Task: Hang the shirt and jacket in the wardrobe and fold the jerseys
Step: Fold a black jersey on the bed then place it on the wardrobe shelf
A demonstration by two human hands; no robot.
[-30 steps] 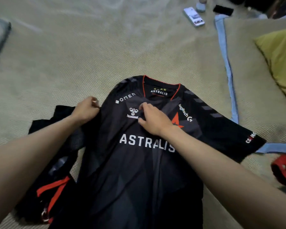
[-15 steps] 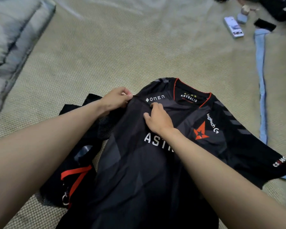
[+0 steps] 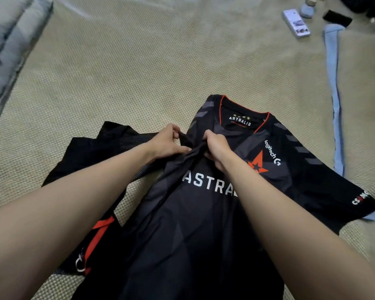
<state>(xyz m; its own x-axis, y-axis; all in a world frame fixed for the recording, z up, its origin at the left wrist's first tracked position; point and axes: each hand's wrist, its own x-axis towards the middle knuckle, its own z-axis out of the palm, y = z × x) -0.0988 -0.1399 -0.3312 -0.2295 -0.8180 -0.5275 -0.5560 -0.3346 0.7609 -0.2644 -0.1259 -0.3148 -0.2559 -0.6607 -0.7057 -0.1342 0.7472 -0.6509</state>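
Observation:
A black jersey [image 3: 204,224] with white ASTRALIS lettering and a red-trimmed collar lies front-up on the beige bed cover. My left hand [image 3: 167,144] and my right hand [image 3: 215,147] both grip a bunched fold of its fabric near the left shoulder, close together. The jersey's right sleeve spreads flat toward the right. Under its left side lies another black garment [image 3: 89,156] with mesh panels and a red strap.
The beige bed cover [image 3: 139,72] spreads all around. Grey bedding [image 3: 7,46] lies at the far left. A blue-edged blanket [image 3: 336,105] runs down the right. A white box [image 3: 296,26], a small bottle and a black phone sit at the top right.
My hands have come together and bunched the jersey's left shoulder fabric between them; my right hand went from lying flat to gripping. The head view has shifted a little.

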